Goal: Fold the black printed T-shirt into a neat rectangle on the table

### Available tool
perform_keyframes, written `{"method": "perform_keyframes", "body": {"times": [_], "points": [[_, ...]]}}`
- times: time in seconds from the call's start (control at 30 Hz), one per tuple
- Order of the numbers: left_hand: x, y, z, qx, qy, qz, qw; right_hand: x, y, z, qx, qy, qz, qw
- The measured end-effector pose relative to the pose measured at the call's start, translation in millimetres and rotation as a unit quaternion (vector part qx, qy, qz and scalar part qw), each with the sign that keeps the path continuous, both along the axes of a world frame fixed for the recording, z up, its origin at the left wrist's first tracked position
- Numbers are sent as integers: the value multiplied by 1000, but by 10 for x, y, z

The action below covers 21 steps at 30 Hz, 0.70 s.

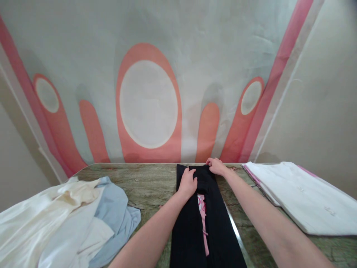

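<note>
A long black garment (pixel 185 234), which looks like a pair of trousers, lies lengthwise on the wooden table in front of me. Two dark panels run toward me with a narrow gap between them. A pink patterned strip (pixel 203 214) shows through that gap. At the garment's far end, my left hand (pixel 188 182) is closed on the cloth, near the left panel. My right hand (pixel 216 166) pinches the far right corner by the table's back edge. The near end of the garment runs out of view.
A loose heap of cream and pale blue cloth (pixel 75 223) lies on the table (pixel 150 178) at left. Folded white clothes (pixel 309 197) with pink edges are stacked at right. Behind the table stands a wall covering (pixel 237 44) printed with pink shapes.
</note>
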<state>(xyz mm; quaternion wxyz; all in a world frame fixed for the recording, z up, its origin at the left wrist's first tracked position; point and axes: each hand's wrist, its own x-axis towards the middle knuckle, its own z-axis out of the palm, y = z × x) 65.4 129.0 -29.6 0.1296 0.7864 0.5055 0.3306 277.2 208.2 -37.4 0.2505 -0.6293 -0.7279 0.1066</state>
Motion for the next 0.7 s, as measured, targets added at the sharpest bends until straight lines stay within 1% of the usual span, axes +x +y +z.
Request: {"method": "perform_keyframes", "body": {"times": [0.17,0.27,0.33,0.43,0.5,0.57,0.7], "points": [[-16,-5,-30,14,5,-10,1000,49,-76,32,41,15,-11,999],[-28,20,-34,0,7,-6,1000,47,-229,50,75,19,-14,997],[-34,45,-47,-1,6,-5,1000,6,-382,38,94,14,2,995],[-41,78,-77,6,5,-9,1000,-104,-623,-25,107,-10,57,993],[-43,93,-93,7,4,-9,1000,-181,-745,-78,87,-30,94,991],[-43,105,-101,7,4,-6,1000,-240,-821,-115,48,-50,112,991],[-47,140,-104,1,14,11,1000,-295,-878,-108,-12,-97,100,990]]}}
